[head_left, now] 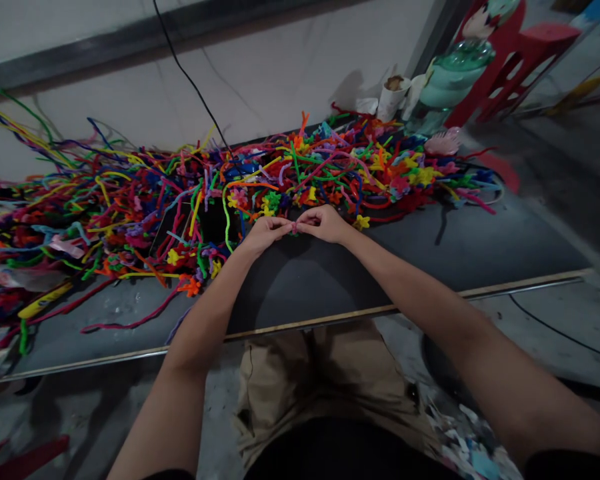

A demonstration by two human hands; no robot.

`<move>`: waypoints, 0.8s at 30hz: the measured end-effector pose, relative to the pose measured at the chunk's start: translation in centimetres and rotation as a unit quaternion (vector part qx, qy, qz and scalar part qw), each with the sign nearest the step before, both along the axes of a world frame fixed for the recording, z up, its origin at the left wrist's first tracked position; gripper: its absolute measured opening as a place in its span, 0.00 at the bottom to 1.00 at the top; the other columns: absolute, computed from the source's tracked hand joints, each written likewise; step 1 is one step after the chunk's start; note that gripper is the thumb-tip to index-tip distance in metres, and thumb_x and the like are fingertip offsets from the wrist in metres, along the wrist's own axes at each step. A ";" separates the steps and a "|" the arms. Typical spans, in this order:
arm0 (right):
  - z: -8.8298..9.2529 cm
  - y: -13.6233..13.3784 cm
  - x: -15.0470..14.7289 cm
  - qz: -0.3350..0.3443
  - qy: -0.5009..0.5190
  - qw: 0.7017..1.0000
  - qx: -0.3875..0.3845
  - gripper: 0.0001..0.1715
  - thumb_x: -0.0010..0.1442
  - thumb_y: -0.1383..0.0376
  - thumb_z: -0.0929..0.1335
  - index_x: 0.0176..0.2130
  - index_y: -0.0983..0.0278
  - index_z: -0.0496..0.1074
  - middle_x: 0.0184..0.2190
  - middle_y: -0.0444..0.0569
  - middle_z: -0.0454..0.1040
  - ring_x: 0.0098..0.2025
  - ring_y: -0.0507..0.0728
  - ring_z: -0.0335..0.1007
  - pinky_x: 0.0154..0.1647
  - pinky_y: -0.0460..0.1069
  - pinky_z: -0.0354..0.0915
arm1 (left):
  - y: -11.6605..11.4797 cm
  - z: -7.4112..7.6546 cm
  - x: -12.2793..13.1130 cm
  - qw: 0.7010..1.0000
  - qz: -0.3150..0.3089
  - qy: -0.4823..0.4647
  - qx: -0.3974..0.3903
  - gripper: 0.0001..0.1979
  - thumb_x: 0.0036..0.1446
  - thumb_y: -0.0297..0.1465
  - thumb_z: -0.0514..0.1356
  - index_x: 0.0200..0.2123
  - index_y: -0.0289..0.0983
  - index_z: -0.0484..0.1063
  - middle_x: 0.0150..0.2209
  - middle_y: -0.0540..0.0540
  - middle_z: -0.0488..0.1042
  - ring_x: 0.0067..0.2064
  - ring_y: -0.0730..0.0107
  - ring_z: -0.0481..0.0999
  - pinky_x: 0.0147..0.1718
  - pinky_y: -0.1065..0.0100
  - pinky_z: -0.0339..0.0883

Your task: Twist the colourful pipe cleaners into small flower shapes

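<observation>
Both of my hands meet over the middle of the table, close to a heap of coloured pipe cleaners (325, 163). My left hand (266, 235) pinches one side of a small pink pipe-cleaner piece (295, 228), and my right hand (324, 225) pinches its other side. The piece is mostly covered by my fingertips, so its exact shape is hard to make out. Just right of my right hand lies a yellow pipe-cleaner flower (361, 222). Beyond my left hand are a pink flower (238, 197) and a green one (271, 201).
The dark table (300, 287) runs along a wall, its front edge near my lap. A white paper cup (393, 99), a pale green figure (445, 80) and a pink hair claw (443, 142) stand at the back right. A yellow-handled tool (45, 300) lies at left. A black cable (190, 77) hangs down.
</observation>
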State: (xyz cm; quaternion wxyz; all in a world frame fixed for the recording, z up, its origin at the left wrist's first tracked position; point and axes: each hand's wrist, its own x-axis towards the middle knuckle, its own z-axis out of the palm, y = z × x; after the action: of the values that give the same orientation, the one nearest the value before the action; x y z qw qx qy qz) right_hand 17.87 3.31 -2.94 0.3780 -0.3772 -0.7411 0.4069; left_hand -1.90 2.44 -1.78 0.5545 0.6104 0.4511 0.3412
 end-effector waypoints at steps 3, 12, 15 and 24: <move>-0.2 0.1 0.1 0.014 0.008 1.000 -0.007 0.19 0.52 0.53 0.70 0.29 0.67 0.80 0.16 0.40 0.65 0.20 0.46 0.48 0.22 0.46 0.47 | -0.1 -0.1 0.1 1.000 -0.003 0.008 0.021 0.16 0.45 0.44 0.69 0.26 0.36 0.80 0.25 0.47 0.77 0.23 0.79 0.65 0.22 0.73 0.58; -0.6 0.2 0.1 -0.004 -0.005 1.000 0.003 0.18 0.54 0.54 0.70 0.30 0.66 0.81 0.16 0.41 0.65 0.20 0.47 0.50 0.22 0.46 0.48 | -0.4 -0.9 0.6 0.994 0.060 0.019 0.087 0.12 0.51 0.40 0.67 0.27 0.36 0.79 0.29 0.46 0.80 0.31 0.72 0.76 0.32 0.71 0.70; -0.6 0.3 -0.2 -0.053 -0.013 0.998 0.035 0.16 0.56 0.55 0.70 0.31 0.65 0.81 0.18 0.43 0.70 0.21 0.48 0.57 0.25 0.46 0.53 | -0.4 -1.0 0.8 0.989 0.112 0.017 0.097 0.16 0.54 0.42 0.65 0.38 0.36 0.80 0.30 0.46 0.80 0.26 0.74 0.73 0.22 0.73 0.64; 0.1 0.0 -0.2 -0.066 -0.007 0.997 0.042 0.14 0.60 0.59 0.68 0.31 0.63 0.81 0.29 0.48 0.81 0.32 0.55 0.75 0.37 0.48 0.66 | -0.7 -1.4 1.4 0.971 0.182 0.051 0.146 0.13 0.55 0.38 0.64 0.36 0.35 0.82 0.27 0.47 0.79 0.21 0.75 0.72 0.19 0.73 0.64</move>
State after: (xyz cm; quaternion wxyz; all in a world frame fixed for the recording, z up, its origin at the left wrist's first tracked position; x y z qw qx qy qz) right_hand 17.64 3.32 -2.89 0.4145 -0.4115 -0.7338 0.3470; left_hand -0.46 1.70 -3.21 0.3639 0.6089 0.5275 0.4675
